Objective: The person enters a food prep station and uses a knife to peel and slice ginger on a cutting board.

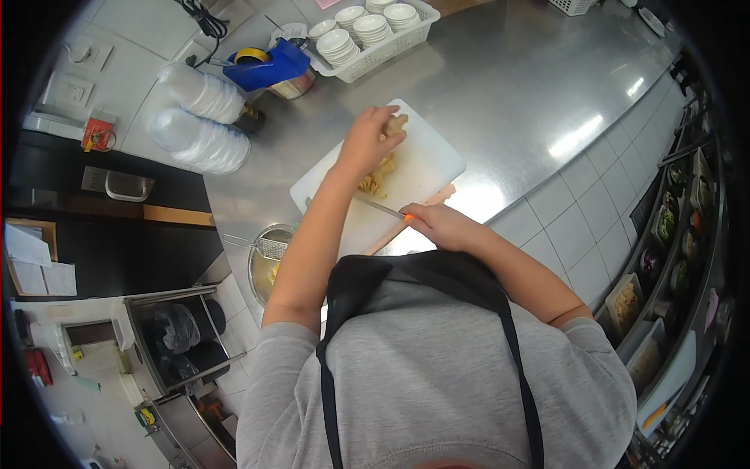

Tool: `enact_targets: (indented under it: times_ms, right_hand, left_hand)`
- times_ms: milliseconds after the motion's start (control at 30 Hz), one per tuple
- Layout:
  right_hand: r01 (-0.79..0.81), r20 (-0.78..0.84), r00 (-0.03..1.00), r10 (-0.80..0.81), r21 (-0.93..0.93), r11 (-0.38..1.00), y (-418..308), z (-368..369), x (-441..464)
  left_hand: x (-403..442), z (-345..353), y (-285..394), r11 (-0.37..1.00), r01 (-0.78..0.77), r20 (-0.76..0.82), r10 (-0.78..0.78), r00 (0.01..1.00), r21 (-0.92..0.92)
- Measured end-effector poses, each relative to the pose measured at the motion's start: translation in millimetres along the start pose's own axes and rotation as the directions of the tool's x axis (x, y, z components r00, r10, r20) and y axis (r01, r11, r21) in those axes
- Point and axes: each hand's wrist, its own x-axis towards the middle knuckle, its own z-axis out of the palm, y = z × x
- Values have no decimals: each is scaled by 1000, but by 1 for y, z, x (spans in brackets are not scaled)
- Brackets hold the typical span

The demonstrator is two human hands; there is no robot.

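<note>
A piece (pixel 397 123) is pinched in the left hand (pixel 367 141) over the board (pixel 439 159), seemingly kept apart from the chunks (pixel 373 181) between the hands. The knife (pixel 383 206) is gripped by its handle in the right hand (pixel 449 227), presumably for control.

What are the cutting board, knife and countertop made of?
Cutting board: probably plastic, smooth white, no wood grain visible.
Knife: thin grey blade, likely steel; orange handle end perhaps plastic, rest hidden in the right hand.
Countertop: apparently stainless steel, satin grey with bright light streaks.
</note>
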Motion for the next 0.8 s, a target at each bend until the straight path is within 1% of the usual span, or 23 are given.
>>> enact_targets:
  times_ms: [33, 67, 100, 133, 167, 200, 233, 267, 367, 400, 433, 467, 533, 567, 600, 667, 700, 767, 800]
  right_hand:
    - [-22, -34, 999, 23, 27, 999, -1, 0, 2]
    - [-15, -32, 999, 16, 22, 1000, -2, -3, 4]
    - [-55, -53, 997, 56, 25, 998, -2, -7, 3]
    - [-99, -67, 993, 101, 30, 995, 1, -10, 0]
    - [-46, -124, 991, 53, 56, 997, 10, -9, 0]
    - [-44, -113, 992, 49, 49, 998, 14, -12, -3]
    - [-146, -101, 982, 158, 117, 982, 6, -20, -10]
    - [-243, -89, 961, 262, 179, 953, 2, -26, -13]
    - [-250, -99, 958, 267, 163, 955, -1, -34, -18]
    - [-260, -97, 956, 279, 168, 951, -1, -34, -20]
    - [-210, -119, 967, 227, 143, 967, 7, -32, -19]
    - [-224, -96, 966, 238, 138, 965, 9, -28, -19]
    - [-158, -155, 973, 169, 83, 984, 8, -22, -20]
    - [-185, -153, 969, 192, 63, 981, 1, -19, -21]
    - [-211, -151, 965, 215, 43, 977, -7, -17, -22]
    - [-124, -164, 978, 131, 53, 991, -6, -11, -19]
    - [-133, -155, 978, 140, 51, 990, -6, -7, -18]
    - [-99, -190, 976, 106, 44, 994, -8, -3, -14]
    - [-104, -188, 976, 110, 43, 994, -9, -2, -13]
  left_hand:
    - [-5, -14, 4, 999, -14, -99, 10, 995, -38]
    - [-12, -28, 7, 997, -32, -196, 17, 981, -74]
    - [-20, -41, 9, 998, 8, -232, -24, 972, -67]
    - [-29, -48, 5, 998, 16, -239, -31, 971, -67]
    - [-38, -54, 0, 983, 89, -281, -131, 951, -157]
    - [-47, -56, -5, 955, 157, -314, -234, 920, -252]
    - [-57, -56, -9, 920, 197, -322, -310, 895, -338]
    - [-67, -51, -13, 919, 199, -331, -316, 889, -340]
    - [-98, -28, -21, 905, 236, -308, -351, 884, -355]
    - [-108, -15, -21, 901, 262, -277, -365, 889, -345]
    - [-117, -2, -17, 896, 291, -242, -381, 893, -335]
    - [-122, 8, -13, 885, 311, -235, -403, 885, -347]
    - [-124, 28, -9, 911, 329, -297, -395, 869, -248]
    - [-123, 36, -8, 934, 327, -342, -357, 869, -146]
    - [-125, 40, -9, 928, 338, -339, -372, 864, -156]
    - [-125, 41, -3, 926, 344, -346, -377, 859, -154]
    - [-127, 43, -2, 922, 351, -341, -386, 857, -163]
    - [-130, 43, -4, 944, 275, -397, -326, 858, -181]
    - [-130, 43, -6, 943, 276, -395, -328, 858, -185]
